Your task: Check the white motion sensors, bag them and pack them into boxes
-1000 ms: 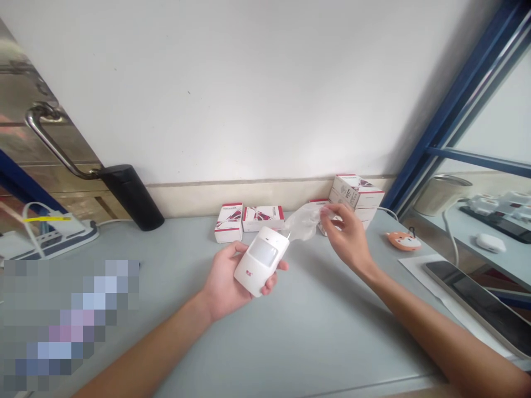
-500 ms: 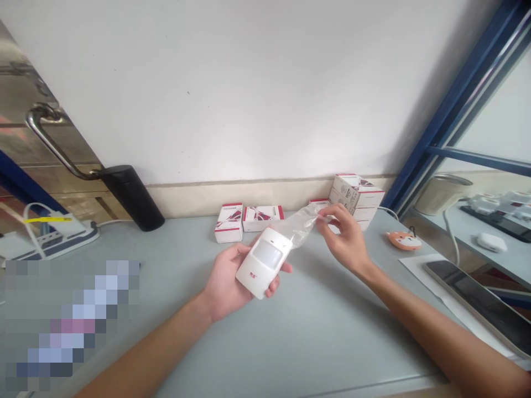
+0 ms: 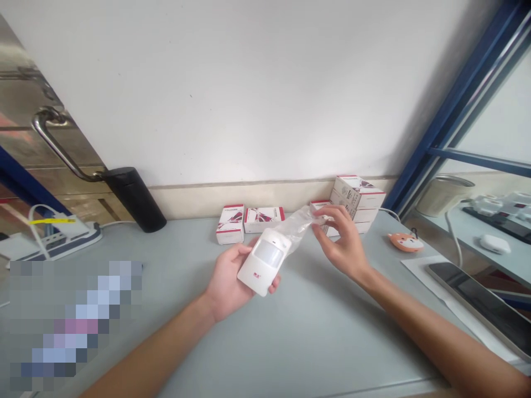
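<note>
A white motion sensor (image 3: 263, 262) with a pale window and small red print lies tilted in my left hand (image 3: 226, 282). That hand is closed around it from beneath, thumb along its left edge and fingertips showing at the right. Behind the sensor's top end a clear plastic bag (image 3: 296, 229) stretches up to the right; the sensor hides its near part. My right hand (image 3: 342, 240) hovers at the bag's far end, thumb and forefinger apart, fingertips beside or just touching the plastic.
Two red-and-white boxes (image 3: 230, 224) stand by the wall, with a box stack (image 3: 359, 202) farther right. A black bottle (image 3: 135, 199) and power strip (image 3: 53, 243) are at left. An orange case (image 3: 405, 242) and a phone (image 3: 477, 304) lie at right. Pixelation covers the lower left.
My right thumb and forefinger have parted from their pinch on the bag's end. My left hand keeps the sensor in nearly the same place, and the view has shifted slightly.
</note>
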Demonstrator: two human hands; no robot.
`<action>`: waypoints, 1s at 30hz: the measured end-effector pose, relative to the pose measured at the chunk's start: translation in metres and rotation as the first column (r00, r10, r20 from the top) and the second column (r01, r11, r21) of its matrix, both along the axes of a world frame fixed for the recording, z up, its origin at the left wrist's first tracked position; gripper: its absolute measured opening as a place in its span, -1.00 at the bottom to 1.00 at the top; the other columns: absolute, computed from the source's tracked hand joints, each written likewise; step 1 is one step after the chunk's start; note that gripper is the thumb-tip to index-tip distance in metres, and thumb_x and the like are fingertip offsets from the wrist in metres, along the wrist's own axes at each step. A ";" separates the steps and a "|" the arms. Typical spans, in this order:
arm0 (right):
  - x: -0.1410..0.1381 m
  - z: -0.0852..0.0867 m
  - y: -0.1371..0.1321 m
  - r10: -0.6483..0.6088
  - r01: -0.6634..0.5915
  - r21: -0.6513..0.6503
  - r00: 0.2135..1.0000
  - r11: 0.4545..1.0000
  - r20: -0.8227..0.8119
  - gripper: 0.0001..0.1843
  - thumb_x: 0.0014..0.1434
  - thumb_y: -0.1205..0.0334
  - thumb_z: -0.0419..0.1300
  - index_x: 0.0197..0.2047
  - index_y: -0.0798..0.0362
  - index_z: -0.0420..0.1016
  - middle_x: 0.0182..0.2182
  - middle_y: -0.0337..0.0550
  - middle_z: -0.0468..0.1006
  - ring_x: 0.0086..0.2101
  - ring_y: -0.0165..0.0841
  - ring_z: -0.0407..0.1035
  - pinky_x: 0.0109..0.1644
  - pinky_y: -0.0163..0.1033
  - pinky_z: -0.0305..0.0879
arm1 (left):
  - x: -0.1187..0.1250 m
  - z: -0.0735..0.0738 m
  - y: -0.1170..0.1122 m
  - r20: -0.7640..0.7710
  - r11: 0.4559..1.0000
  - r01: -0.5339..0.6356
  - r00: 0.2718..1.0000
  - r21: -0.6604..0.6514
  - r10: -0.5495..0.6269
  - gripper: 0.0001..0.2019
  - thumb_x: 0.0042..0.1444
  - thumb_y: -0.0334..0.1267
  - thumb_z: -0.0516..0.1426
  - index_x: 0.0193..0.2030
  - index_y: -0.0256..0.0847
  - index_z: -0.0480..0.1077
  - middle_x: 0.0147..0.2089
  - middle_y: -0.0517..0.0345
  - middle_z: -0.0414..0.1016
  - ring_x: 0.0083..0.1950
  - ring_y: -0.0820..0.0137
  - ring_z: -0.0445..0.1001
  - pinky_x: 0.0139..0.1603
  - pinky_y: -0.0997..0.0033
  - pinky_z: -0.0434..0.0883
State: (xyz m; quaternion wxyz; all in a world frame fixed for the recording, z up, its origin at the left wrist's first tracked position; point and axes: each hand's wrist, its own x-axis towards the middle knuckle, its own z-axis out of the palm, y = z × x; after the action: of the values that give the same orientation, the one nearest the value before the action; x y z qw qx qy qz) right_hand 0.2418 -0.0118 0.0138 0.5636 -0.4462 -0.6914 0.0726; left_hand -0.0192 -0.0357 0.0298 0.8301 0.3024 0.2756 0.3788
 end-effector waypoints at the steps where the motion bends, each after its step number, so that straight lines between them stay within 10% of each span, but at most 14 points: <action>1: -0.002 -0.001 0.000 -0.016 0.016 -0.006 0.999 1.000 -0.050 -0.75 0.33 0.09 0.24 0.07 -0.14 0.42 0.07 -0.03 0.43 0.10 -0.12 0.39 0.10 0.04 0.51 | 0.000 0.001 0.000 -0.006 1.000 -0.013 1.000 0.013 0.013 -0.65 0.25 -0.20 0.06 0.12 -0.26 0.41 -0.22 -0.10 0.58 -0.36 0.09 0.59 -0.33 0.19 0.43; 7: -0.019 -0.006 -0.007 0.014 -0.174 -0.313 0.892 0.934 -0.452 -0.54 0.29 -0.19 0.29 -0.03 -0.12 0.18 -0.06 -0.13 0.42 -0.09 -0.23 0.49 -0.06 -0.01 0.59 | 0.004 0.005 -0.004 -0.048 0.989 -0.074 0.996 0.131 0.081 -0.53 0.27 -0.26 0.03 0.33 -0.06 0.24 -0.06 -0.06 0.61 -0.33 0.05 0.63 -0.25 0.13 0.43; 11: -0.034 -0.004 -0.023 0.301 -0.621 -0.467 0.749 0.629 -0.590 -0.50 0.32 -0.27 0.22 0.07 -0.08 0.27 -0.14 -0.13 0.57 -0.16 -0.23 0.56 0.00 0.03 0.57 | 0.008 0.003 -0.007 -0.127 0.982 -0.051 0.989 0.183 0.076 -0.52 0.29 -0.25 0.05 0.35 -0.10 0.19 -0.04 -0.11 0.63 -0.25 0.01 0.67 -0.19 0.11 0.44; 14: -0.039 -0.005 -0.031 0.359 -0.734 -0.486 0.665 0.475 -0.655 -0.49 0.34 -0.23 0.23 0.13 -0.03 0.38 -0.08 -0.10 0.62 -0.29 -0.30 0.56 0.06 0.03 0.52 | 0.010 -0.001 -0.007 -0.176 0.982 -0.024 0.983 0.187 0.057 -0.57 0.33 -0.22 0.08 0.31 -0.10 0.19 -0.06 -0.12 0.64 -0.19 -0.01 0.68 -0.13 0.12 0.46; 26: -0.033 -0.003 -0.028 0.276 -0.832 -0.459 0.542 0.312 -0.794 -0.53 0.29 -0.10 0.37 0.10 0.05 0.61 0.01 -0.01 0.65 -0.10 -0.23 0.55 0.27 0.01 0.37 | 0.009 -0.023 -0.006 -0.361 0.921 0.009 0.922 0.389 0.143 -0.51 0.27 -0.05 0.29 0.23 0.12 0.19 0.24 0.14 0.43 -0.03 0.26 0.59 0.02 0.18 0.49; 30: -0.031 -0.005 -0.025 0.282 -0.790 -0.465 0.588 0.398 -0.758 -0.56 0.26 -0.08 0.40 0.08 0.01 0.63 0.03 -0.05 0.65 0.02 -0.17 0.53 0.32 0.02 0.31 | 0.010 -0.025 -0.003 -0.443 0.875 0.046 0.874 0.481 0.197 -0.53 0.32 0.01 0.24 0.27 0.13 0.20 0.31 0.13 0.37 0.11 0.25 0.54 0.00 0.27 0.48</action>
State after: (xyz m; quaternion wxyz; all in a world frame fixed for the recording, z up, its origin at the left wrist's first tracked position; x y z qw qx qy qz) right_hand 0.2106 -0.0363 0.0084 0.4300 -0.3312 -0.4951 0.6784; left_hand -0.0088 -0.0385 0.0047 0.6193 0.5702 0.3821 0.3812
